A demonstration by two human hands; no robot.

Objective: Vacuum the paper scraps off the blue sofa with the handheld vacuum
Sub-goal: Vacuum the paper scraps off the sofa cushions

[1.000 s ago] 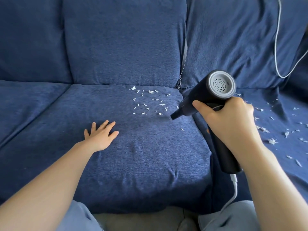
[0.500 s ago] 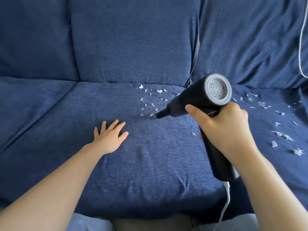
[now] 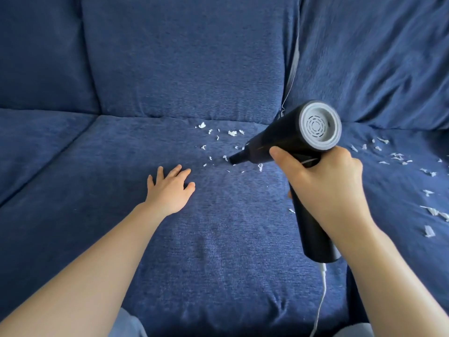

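My right hand [image 3: 323, 181] grips the handle of the black handheld vacuum [image 3: 281, 139], whose grey vented rear cap faces me. Its narrow nozzle tip touches down on the middle seat cushion of the blue sofa [image 3: 218, 239], among small white paper scraps [image 3: 218, 139] near the back of the seat. My left hand [image 3: 170, 188] rests flat on the same cushion, fingers spread, left of the nozzle. More paper scraps [image 3: 413, 181] lie scattered on the right seat cushion.
A white cord [image 3: 322, 288] hangs from the bottom of the vacuum's handle toward the lower edge. Back cushions [image 3: 189, 57] rise behind the seat. The left seat cushion [image 3: 36, 147] shows no scraps. My knees in light trousers show at the bottom edge.
The vacuum's nozzle has moved left into the scrap patch on the middle cushion, and several scraps there are gone. My left hand has stayed flat on the cushion.
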